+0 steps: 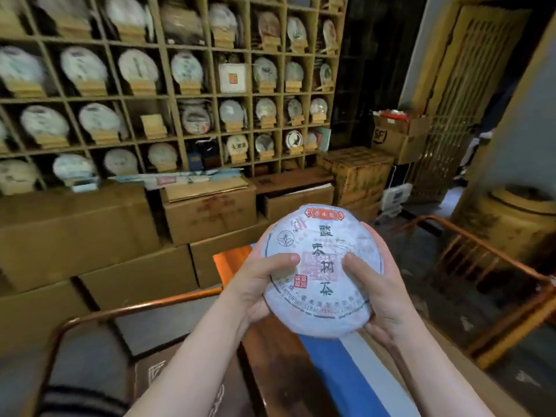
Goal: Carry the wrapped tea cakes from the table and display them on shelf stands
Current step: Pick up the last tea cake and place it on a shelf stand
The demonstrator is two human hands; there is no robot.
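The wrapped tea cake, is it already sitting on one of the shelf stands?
No, the wrapped tea cake is held between the left hand and right hand, well short of the shelf.

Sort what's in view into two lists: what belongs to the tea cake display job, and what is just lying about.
Belongs to the job:
- wrapped tea cake, held by the left hand and right hand
- empty wooden stand in the shelf grid

Just lying about:
- stacked cardboard boxes
- open carton by the door
- large ceramic jar
- metal-framed chair

"SF" on cardboard box [388, 139], "大"-led characters on shelved cake [237, 145]
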